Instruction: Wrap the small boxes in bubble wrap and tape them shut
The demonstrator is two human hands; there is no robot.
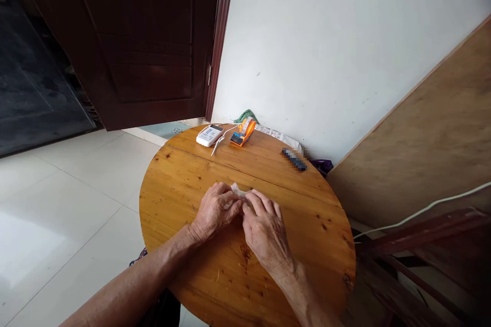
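A small whitish, crumpled piece (238, 191), thin like paper or film, lies between my hands over the middle of the round wooden table (172, 214). My left hand (218, 208) has its fingers closed on the piece's left side. From the right, my right hand (264, 222) bends its fingers round the other side, fingertips nearly meeting those of the left. Much of the piece is hidden under my fingers, and its exact kind cannot be made out.
Toward the table's far edge are a white box-like device (209, 135) with a white cable (218, 144), an orange tape dispenser (243, 133) and a blurred dark object (294, 159). Behind stand a white wall (307, 51) and a dark red door (146, 36).
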